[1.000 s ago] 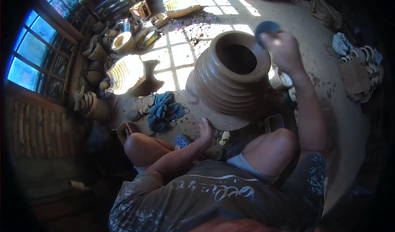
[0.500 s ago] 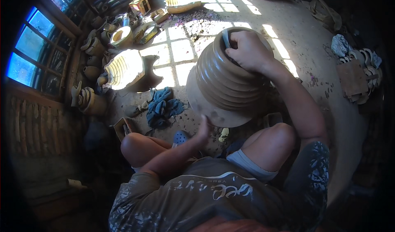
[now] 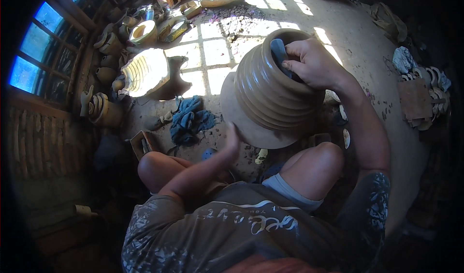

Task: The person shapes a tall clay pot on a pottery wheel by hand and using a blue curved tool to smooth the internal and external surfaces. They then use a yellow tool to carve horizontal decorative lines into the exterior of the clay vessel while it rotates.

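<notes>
Here, right hand [image 3: 313,62] pinches bluish tool [image 3: 278,51] inside ridged clay pot [image 3: 268,90]; left hand [image 3: 230,145] uncurled

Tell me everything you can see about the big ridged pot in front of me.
The pot is grey-brown and looks like damp clay, with a glossy sheen on its window side. Thick horizontal ridges ring its wall beneath a rounded rim and a wide, round mouth. It stands upright on a flat round disc. Your right hand holds a blue-grey tool inside the mouth; whether it presses the inner wall is unclear.
</notes>
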`<state>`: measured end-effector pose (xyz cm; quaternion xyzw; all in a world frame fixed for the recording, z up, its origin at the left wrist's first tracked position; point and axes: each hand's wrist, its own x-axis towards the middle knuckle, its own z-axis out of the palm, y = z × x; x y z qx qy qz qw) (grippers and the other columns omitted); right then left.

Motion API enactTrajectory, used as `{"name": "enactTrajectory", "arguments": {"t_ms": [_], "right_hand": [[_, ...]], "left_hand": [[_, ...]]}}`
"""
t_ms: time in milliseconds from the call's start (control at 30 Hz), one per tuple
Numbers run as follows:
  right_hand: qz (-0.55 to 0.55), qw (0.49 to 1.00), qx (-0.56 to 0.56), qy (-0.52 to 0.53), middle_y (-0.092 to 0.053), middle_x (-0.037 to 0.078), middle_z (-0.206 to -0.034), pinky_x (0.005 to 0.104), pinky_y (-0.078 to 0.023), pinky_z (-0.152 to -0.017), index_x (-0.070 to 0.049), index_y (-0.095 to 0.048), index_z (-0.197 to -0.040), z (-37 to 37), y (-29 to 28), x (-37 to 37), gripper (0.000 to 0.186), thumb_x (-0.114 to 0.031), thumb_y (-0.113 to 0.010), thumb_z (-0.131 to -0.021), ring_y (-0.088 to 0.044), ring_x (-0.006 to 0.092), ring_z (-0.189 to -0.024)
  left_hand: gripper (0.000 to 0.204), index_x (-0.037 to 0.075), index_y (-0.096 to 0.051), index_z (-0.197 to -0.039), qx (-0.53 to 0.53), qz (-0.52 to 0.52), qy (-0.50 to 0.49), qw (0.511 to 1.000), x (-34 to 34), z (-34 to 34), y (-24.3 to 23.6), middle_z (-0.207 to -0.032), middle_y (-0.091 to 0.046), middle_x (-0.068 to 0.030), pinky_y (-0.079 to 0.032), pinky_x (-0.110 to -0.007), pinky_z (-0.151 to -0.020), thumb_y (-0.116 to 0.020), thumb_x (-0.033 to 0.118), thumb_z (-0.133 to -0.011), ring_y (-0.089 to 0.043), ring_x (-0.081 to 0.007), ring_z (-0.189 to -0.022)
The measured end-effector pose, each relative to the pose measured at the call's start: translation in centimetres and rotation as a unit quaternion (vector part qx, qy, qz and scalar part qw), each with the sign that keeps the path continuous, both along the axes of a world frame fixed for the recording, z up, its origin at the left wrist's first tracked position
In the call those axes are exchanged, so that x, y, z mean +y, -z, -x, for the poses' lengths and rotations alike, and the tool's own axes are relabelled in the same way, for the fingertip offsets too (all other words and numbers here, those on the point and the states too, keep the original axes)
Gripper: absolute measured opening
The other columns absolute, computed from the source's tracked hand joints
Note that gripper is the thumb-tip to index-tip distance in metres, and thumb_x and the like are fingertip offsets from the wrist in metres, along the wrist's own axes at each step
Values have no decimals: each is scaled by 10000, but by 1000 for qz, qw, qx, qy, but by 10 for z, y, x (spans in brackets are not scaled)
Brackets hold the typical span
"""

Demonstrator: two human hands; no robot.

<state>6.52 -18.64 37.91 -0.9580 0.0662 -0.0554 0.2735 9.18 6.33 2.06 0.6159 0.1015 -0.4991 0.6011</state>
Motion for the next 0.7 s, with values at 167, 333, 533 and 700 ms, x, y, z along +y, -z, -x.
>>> {"name": "enactTrajectory", "arguments": {"t_ms": [167,333,533,700], "right_hand": [[-19,997,-24,-65,-605,54,-691,313,-460,-642,36,-652,-883,0,-12,3,57,-20,-644,-888,-529,97,-662],[-14,998,20,-55,-645,150,-785,377,-484,-687,11,-684,-898,2,-22,3,113,-85,-663,-842,-606,255,-723],[-19,998,31,-48,-674,195,-838,405,-506,-735,-9,-712,-928,12,-15,-1,146,-98,-665,-822,-659,332,-783],[4,997,23,-78,-686,193,-860,417,-510,-753,-17,-718,-945,11,-14,-3,154,-90,-667,-820,-664,347,-812]], "left_hand": [[897,59,-270,-1570,-30,-69,-88,993,-6,29,16,-1551,-401,-185,-425,-486,-1037,-207,742,-991,-437,-365,-1374],[807,-17,-302,-1528,-105,25,-54,993,-16,-114,2,-1523,-416,-244,-350,-461,-1152,-282,628,-1043,-419,-351,-1406],[865,-2,-253,-1560,-2,-15,-17,1000,-9,3,0,-1538,-387,-242,-370,-470,-1115,-229,677,-1024,-444,-349,-1371],[780,-41,-347,-1480,-7,-92,-83,992,-22,36,-40,-1510,-411,-256,-378,-470,-1133,-247,606,-1056,-458,-338,-1374]]}}
